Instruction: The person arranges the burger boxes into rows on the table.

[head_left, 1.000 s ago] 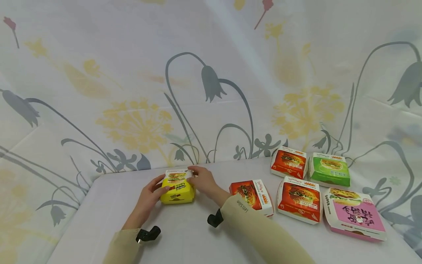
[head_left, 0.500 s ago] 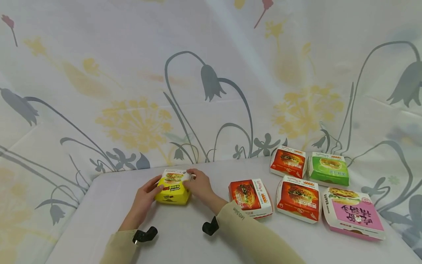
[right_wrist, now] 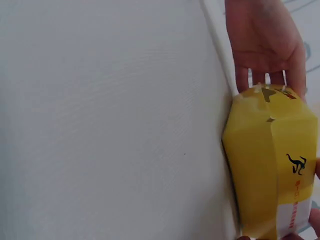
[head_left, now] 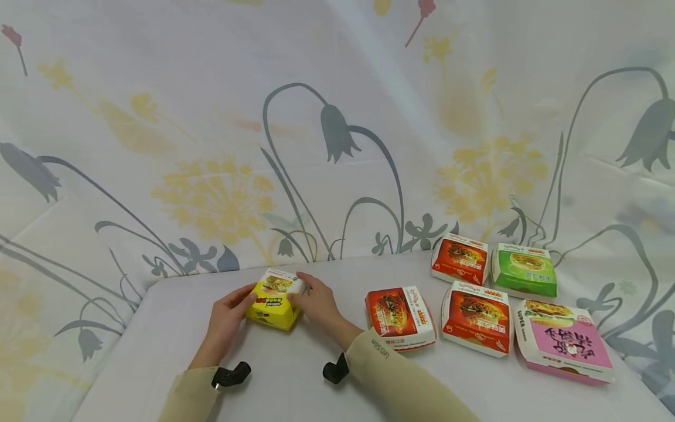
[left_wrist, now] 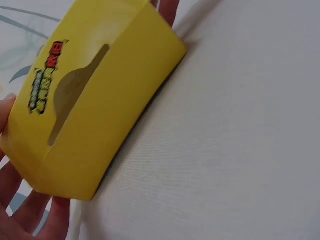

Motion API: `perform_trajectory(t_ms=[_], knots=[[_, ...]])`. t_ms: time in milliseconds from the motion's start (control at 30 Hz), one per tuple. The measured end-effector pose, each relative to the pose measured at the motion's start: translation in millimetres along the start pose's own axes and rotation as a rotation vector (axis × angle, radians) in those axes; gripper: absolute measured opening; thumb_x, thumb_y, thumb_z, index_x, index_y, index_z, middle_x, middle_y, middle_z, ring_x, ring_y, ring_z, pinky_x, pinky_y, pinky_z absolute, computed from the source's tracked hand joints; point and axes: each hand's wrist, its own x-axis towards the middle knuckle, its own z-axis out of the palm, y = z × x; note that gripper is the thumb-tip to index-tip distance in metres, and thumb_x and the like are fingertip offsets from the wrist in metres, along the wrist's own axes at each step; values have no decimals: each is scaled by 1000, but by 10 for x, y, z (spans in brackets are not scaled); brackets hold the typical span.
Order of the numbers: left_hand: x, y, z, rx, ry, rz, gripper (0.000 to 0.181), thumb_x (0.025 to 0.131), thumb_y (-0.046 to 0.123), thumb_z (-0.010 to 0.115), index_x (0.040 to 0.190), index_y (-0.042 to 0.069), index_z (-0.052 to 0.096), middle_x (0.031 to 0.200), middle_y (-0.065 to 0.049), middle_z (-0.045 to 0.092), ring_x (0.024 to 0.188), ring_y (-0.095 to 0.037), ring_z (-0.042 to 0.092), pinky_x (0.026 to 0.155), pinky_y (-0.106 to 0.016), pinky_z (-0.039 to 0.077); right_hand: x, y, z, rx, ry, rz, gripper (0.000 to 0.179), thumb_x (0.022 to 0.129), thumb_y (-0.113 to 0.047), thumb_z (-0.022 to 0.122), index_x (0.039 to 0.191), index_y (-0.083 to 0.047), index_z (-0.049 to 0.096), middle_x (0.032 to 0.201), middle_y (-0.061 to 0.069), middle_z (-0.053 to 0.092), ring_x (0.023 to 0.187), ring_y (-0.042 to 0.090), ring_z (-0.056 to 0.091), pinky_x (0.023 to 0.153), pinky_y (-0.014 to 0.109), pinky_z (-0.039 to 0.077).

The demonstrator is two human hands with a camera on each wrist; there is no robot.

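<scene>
Both hands are on a yellow burger box with a white top patch and a burger picture, standing on the table. At its left side the left hand grips it, thumb on the upper edge and fingers along the side. The right hand holds the right and far side, its thumb on the box's top. In the left wrist view the yellow burger box shows a tab slot in its front, and its lower edge lies against or close to the cloth. The right wrist view shows the left hand's fingers against one end.
Right of the hands lie a red burger box, a second red box and a pink one. Behind them are another red box and a green box. A white cloth covers the table; a flowered curtain hangs behind.
The yellow burger box has shifted a little to the left and turned slightly, its near right corner now closer to the person. Both hands moved with it. The other boxes stayed put.
</scene>
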Motion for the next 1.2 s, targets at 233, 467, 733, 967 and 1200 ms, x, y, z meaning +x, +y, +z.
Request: perform_trajectory(t_ms=[233,467,733,967,1200], knots=[[-125,97,66,181,136,226,41,97,23,67,134,5,63,138,-12,59,136,-31,44,105,-50,40,-18,-26,20,0,29,9,57,85,-25,77,139,-17,60,144,11,53,136,32,44,109,50,38],[-289,157,148,269,279,399,27,92,13,73,117,6,73,116,-13,71,115,-30,60,91,-47,47,-45,-42,65,13,57,20,57,86,-22,77,139,-15,59,144,11,53,137,32,43,111,50,35],[-321,162,143,350,206,306,37,92,18,73,125,4,68,125,-17,64,123,-32,53,97,-51,47,-87,-19,93,-48,60,-48,57,89,-25,75,141,-10,57,144,13,53,137,32,44,111,49,35],[-287,176,98,351,133,230,49,90,27,76,133,7,63,143,-18,52,136,-37,42,109,-56,34,-128,19,58,-141,68,-145,45,92,-23,70,133,-7,63,142,14,55,135,32,47,110,48,36],[-255,165,101,334,96,202,55,90,31,76,136,7,60,152,-17,43,143,-36,35,112,-56,30,-204,17,52,-135,80,-170,42,92,-18,65,133,-8,64,145,15,51,134,37,47,109,51,37]])
